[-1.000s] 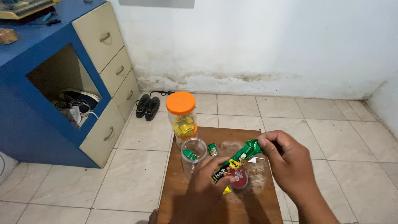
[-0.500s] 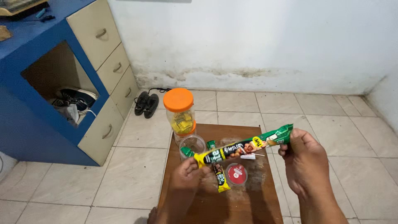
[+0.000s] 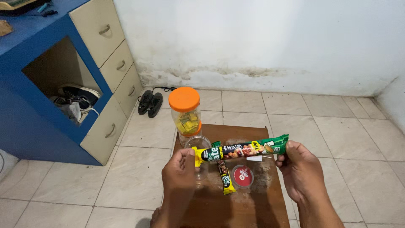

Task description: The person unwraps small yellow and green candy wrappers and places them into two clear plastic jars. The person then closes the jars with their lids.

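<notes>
A small brown worktop [image 3: 253, 202] stands on a tiled floor [image 3: 337, 126] by a white wall. Above it, the left hand [image 3: 179, 173] and right hand [image 3: 297, 169] each pinch one end of a long wrapper [image 3: 240, 150] with closed fingers.

A blue wooden cabinet [image 3: 25, 122] with cream drawers [image 3: 110, 63] stands left; black shoes [image 3: 149, 103] lie on the tiled floor [image 3: 337, 135] by a stained white wall [image 3: 253, 42]

clear jar [image 3: 198, 145] partly behind left hand [image 3: 179, 171], forearms cropped
</notes>
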